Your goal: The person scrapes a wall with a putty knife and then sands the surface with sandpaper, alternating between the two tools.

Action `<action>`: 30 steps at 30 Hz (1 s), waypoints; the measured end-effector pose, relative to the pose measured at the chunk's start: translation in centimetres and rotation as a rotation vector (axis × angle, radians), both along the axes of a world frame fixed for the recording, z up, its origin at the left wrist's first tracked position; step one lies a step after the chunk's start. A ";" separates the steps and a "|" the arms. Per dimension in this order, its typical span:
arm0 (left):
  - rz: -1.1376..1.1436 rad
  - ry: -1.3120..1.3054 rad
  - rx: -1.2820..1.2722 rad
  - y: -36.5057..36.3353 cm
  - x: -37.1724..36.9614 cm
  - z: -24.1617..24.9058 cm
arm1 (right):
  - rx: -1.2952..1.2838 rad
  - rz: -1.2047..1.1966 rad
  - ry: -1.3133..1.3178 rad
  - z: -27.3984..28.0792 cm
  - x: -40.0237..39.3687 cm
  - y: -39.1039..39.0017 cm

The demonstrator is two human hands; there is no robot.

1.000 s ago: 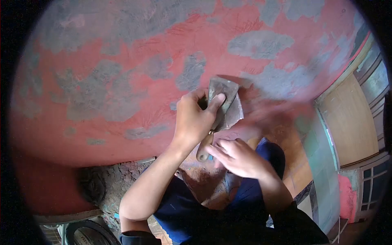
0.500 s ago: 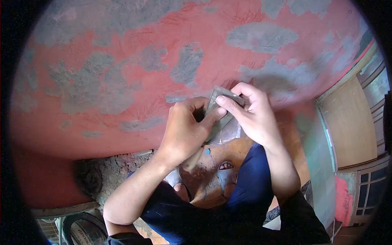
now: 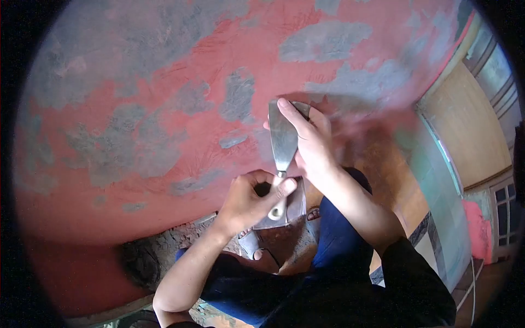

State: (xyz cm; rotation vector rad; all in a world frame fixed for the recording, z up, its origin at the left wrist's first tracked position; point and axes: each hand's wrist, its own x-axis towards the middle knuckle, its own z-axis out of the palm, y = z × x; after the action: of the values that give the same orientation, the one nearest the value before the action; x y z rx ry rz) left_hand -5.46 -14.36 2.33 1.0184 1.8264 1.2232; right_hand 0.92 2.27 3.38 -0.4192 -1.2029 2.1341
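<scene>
A putty knife (image 3: pixel 284 143) with a wide metal blade and a pale handle stands upright between my hands, blade end away from me. My left hand (image 3: pixel 246 199) is closed around the handle (image 3: pixel 278 210), its thumb on top. My right hand (image 3: pixel 314 143) grips the blade, thumb laid over its face and fingers behind it. Beneath the handle shows a thin, greyish flat sheet (image 3: pixel 296 203); my left hand partly covers it, and how it is held is hidden.
Ahead is a red wall (image 3: pixel 164 147) with grey patches (image 3: pixel 325 41). Rubble (image 3: pixel 180 238) lies along its foot at left. My sandalled feet (image 3: pixel 251 243) stand on a dusty brown floor. A wooden panel (image 3: pixel 465 131) and a pale green strip (image 3: pixel 432 164) are at right.
The putty knife has turned more upright and its handle now shows. My left hand has moved lower, and my right hand has slid left onto the blade. The view has shifted slightly.
</scene>
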 end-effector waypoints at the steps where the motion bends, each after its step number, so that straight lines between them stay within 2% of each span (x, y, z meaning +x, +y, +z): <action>1: -0.037 0.059 -0.102 -0.2 0.2 0.2 | -0.023 -0.086 0.060 -0.3 -0.8 -0.2; 3: -0.012 0.088 -0.074 -0.6 1.2 0.5 | -0.065 -0.196 0.134 -0.6 -2.0 -1.3; 5: -0.020 0.107 -0.090 -1.1 1.2 0.1 | -0.049 -0.207 0.074 -0.5 -2.4 -2.8; 8: 0.065 0.123 0.034 -2.2 0.4 0.0 | -0.073 -0.175 0.067 -0.2 -2.7 -4.6; 12: 0.136 0.287 0.000 -3.2 0.0 -0.4 | -0.121 -0.196 0.148 -1.7 -4.0 -6.2; 14: 0.228 0.546 0.117 -3.5 0.7 -0.2 | -0.128 -0.169 0.174 -1.9 -4.1 -6.8; 15: 0.193 0.562 0.026 -3.9 0.9 0.3 | -0.138 -0.153 0.177 -2.2 -4.3 -6.7; 18: 0.261 0.637 0.081 -3.8 2.5 1.4 | -0.197 -0.128 0.154 -2.7 -4.4 -6.7; 22: 0.287 0.622 0.116 -3.7 4.1 1.2 | -0.276 -0.030 0.186 -2.9 -4.6 -5.7; 30: 0.272 0.705 0.197 -2.7 4.1 0.0 | -0.329 -0.053 0.247 -2.4 -4.5 -5.2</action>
State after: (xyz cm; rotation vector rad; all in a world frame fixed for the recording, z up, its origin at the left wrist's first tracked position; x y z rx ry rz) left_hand -1.31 -17.10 2.28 1.4822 2.4788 1.3232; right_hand -3.57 -2.98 1.00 -0.3120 -0.6988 2.2646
